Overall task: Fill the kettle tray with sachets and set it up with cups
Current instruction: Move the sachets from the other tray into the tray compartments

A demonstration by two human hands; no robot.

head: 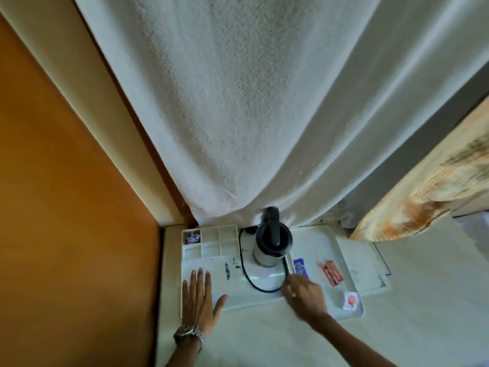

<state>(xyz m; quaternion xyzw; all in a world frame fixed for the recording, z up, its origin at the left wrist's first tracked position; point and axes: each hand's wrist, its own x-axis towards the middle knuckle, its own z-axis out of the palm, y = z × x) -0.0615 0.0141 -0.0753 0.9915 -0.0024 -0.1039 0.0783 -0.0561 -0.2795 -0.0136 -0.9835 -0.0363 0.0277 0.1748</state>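
Observation:
A white kettle tray (341, 250) lies on a pale counter below the curtain. A black-lidded kettle (272, 241) stands at its back middle, its black cord (254, 283) looping across the tray. The tray's divided sachet section (211, 242) sits at the back left, with a blue-and-white sachet (192, 238) in its far-left compartment. Loose on the tray lie a blue sachet (300, 266), a red sachet (333, 272) and a white sachet with a red mark (350, 300). My left hand (199, 298) rests flat, fingers spread, on the tray's left front. My right hand (304, 292) curls over the tray beside the blue sachet; whether it grips anything is hidden.
A white curtain (238, 115) hangs down to the counter behind the kettle. An orange wall (53, 181) closes the left side. A patterned orange curtain (423, 186) hangs at the right. White papers (365, 266) lie under the tray's right edge.

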